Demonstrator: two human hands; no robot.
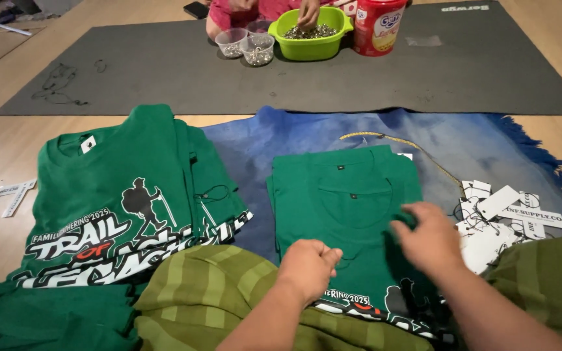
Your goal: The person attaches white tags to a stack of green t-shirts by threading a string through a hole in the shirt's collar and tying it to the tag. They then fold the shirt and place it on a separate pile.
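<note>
A stack of folded green T-shirts (346, 195) lies in front of me on a blue cloth (294, 136). My left hand (308, 265) rests on the near part of the top shirt with its fingers curled shut and nothing visibly in them. My right hand (427, 237) hovers over the shirt's right side, fingers spread and blurred, holding nothing. A second pile of green shirts (125, 195) with a white hiker print lies to the left. White paper tags on strings (502, 218) lie in a heap just right of my right hand.
My knees, in green striped cloth (209, 292), frame the near edge. On a grey mat (424, 78) at the back, another person's hand reaches into a green basin (310, 32) of small metal pieces, beside two clear cups (245, 45) and a red tin (375, 26).
</note>
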